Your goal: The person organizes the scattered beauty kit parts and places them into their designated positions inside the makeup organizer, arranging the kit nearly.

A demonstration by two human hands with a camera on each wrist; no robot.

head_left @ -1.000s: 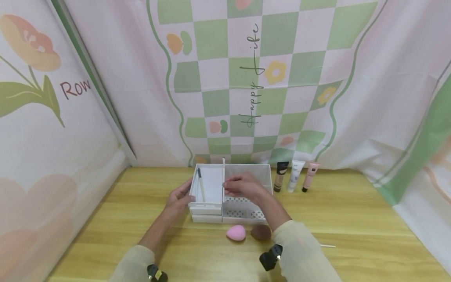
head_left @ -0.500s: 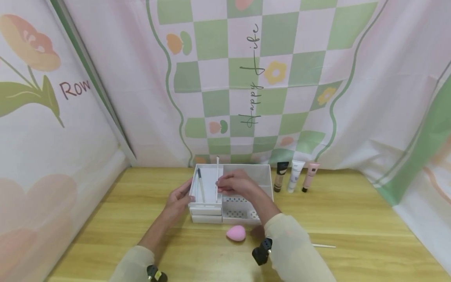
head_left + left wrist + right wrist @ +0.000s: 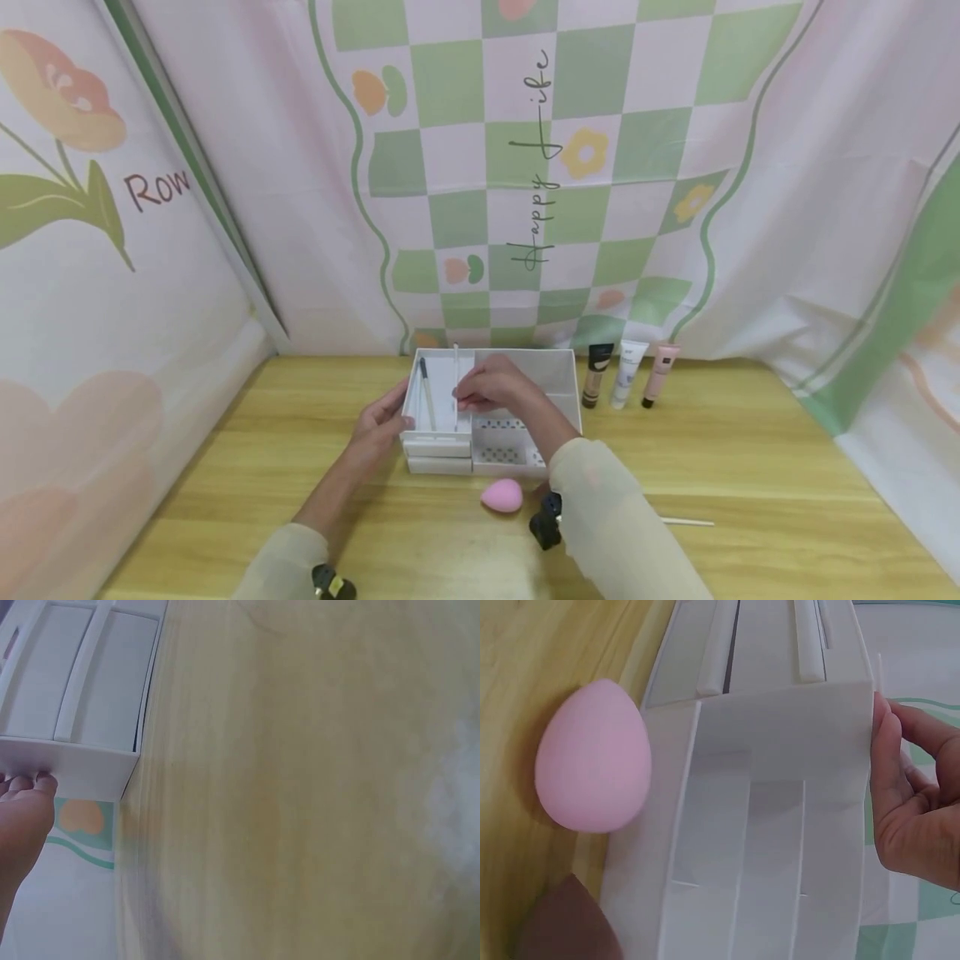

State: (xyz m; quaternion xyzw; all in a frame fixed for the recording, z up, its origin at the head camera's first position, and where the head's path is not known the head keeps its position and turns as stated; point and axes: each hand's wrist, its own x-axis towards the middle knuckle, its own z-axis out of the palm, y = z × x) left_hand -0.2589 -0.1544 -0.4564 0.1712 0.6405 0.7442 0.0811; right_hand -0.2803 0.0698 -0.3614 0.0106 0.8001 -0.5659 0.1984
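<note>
- The right hand (image 3: pixel 491 386) pinches a thin white stick (image 3: pixel 456 375) between thumb and fingertips; the grip is pressed together on it.
- That stick stands nearly upright in the left compartment of a white box (image 3: pixel 558 371), its top rising past the rim.
- The box sits near the middle of the back edge of the wooden counter (image 3: pixel 277 450).
- The left hand (image 3: pixel 381 418) rests against the box's outer left wall, thumb by the front corner, fingers loosely spread.
- In the same compartment, a dark-tipped brush (image 3: pixel 427 396) leans toward the back, with a thin pale rod (image 3: pixel 419 400) just left of it.
- In front of the box lies a pink sponge (image 3: pixel 502 496); a brown sponge (image 3: pixel 568 922) lies beside it, mostly hidden by the right arm in the head view.
- Right of the box, near the back edge, stand a black tube (image 3: pixel 597 375), a white tube (image 3: pixel 628 375) and a pink tube (image 3: pixel 660 375).
- Another white stick (image 3: pixel 688 522) lies toward the counter's right edge.
</note>
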